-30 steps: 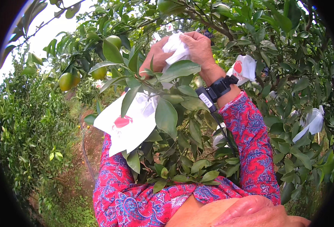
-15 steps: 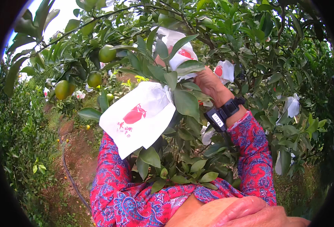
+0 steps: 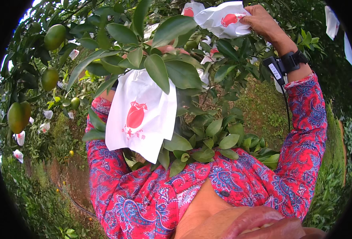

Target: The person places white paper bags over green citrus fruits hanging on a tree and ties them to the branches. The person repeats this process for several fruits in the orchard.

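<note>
At the upper right my right hand (image 3: 262, 24) pinches the edge of a white paper fruit bag (image 3: 212, 22) with a red fruit print. The bag is crumpled and stretches out to the left of my fingers. Behind leaves at the upper middle, only a strip of my left hand (image 3: 170, 49) shows, and its fingers are mostly hidden. Below it hangs another white paper fruit bag (image 3: 152, 103), wide and creased, in front of my left forearm. Broad green citrus leaves (image 3: 158, 71) cover its top.
Several green fruits (image 3: 49, 79) hang on the branches at the left. More white bags (image 3: 20, 138) dot the trees, with one strip (image 3: 331, 23) at the far right. Leafy twigs (image 3: 200, 139) press close to my chest. A dark hose (image 3: 78, 205) lies on the ground at lower left.
My right hand has moved up and to the right, drawing the white fruit bag away from the leafy branch. The view has shifted, and the hanging bag now sits lower and more upright.
</note>
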The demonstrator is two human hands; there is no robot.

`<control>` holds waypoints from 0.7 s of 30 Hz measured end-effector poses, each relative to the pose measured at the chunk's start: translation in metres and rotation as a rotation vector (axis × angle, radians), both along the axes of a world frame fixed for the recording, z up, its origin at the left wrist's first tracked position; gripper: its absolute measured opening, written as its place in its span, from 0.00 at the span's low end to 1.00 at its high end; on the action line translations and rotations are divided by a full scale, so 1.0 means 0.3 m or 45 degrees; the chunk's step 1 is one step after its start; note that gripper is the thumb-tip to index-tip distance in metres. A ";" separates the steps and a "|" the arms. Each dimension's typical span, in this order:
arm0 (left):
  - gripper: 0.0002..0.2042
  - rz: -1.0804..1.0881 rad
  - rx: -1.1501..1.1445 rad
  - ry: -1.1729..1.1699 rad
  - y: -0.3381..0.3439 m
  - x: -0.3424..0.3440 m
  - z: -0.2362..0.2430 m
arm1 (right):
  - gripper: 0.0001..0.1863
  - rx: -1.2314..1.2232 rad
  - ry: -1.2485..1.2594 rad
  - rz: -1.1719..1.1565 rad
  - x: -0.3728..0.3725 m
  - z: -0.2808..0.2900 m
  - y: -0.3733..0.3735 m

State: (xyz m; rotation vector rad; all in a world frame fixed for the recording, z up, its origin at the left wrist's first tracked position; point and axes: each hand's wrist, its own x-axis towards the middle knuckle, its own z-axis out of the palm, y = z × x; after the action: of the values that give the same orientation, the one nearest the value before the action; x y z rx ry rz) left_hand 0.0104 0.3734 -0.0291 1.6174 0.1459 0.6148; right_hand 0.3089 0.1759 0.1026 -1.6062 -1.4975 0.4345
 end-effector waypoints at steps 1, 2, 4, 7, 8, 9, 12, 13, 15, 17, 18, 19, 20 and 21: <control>0.23 -0.037 0.002 0.008 -0.008 0.006 -0.008 | 0.10 -0.089 0.051 -0.031 0.030 0.039 -0.075; 0.23 -0.089 0.008 0.001 -0.016 0.011 -0.013 | 0.09 -0.171 0.102 -0.060 0.067 0.067 -0.149; 0.23 -0.145 0.014 -0.007 -0.026 0.014 -0.015 | 0.10 -0.224 0.291 -0.097 0.123 0.097 -0.271; 0.22 -0.170 0.053 -0.038 -0.028 -0.003 -0.005 | 0.11 0.009 -1.489 -0.531 0.099 0.112 -0.341; 0.22 -0.171 0.065 -0.062 -0.023 -0.015 -0.001 | 0.11 -0.153 -0.733 -0.514 0.066 0.148 -0.363; 0.22 -0.160 0.079 -0.097 -0.013 -0.031 0.006 | 0.10 -0.140 -0.243 -0.466 0.016 0.186 -0.425; 0.22 -0.096 0.124 -0.214 0.038 -0.097 0.055 | 0.16 0.260 -0.302 -0.726 -0.129 0.256 -0.427; 0.22 -0.070 0.147 -0.275 0.065 -0.131 0.079 | 0.15 0.283 -0.207 -0.644 -0.163 0.257 -0.416; 0.21 -0.024 0.160 -0.418 0.109 -0.181 0.145 | 0.15 0.271 0.010 -0.482 -0.182 0.229 -0.396; 0.21 0.167 0.037 -0.572 0.137 -0.234 0.215 | 0.13 0.458 0.422 -0.227 -0.162 0.166 -0.351; 0.17 0.395 0.010 -0.674 0.147 -0.245 0.261 | 0.09 0.515 0.571 0.018 -0.147 0.139 -0.303; 0.13 0.695 -0.109 -0.695 0.145 -0.253 0.309 | 0.07 0.566 0.721 0.254 -0.140 0.101 -0.252; 0.13 0.726 0.018 -0.748 0.133 -0.270 0.340 | 0.08 0.479 0.724 0.552 -0.136 0.080 -0.189; 0.13 0.806 0.126 -0.787 0.094 -0.287 0.373 | 0.10 0.521 0.776 0.581 -0.153 0.052 -0.136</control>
State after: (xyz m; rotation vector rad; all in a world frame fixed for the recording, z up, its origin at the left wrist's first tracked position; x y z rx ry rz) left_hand -0.0756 0.4016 0.0829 1.3926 0.1688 1.5997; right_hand 0.2631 0.1351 0.1180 -0.7116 -1.3452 0.7372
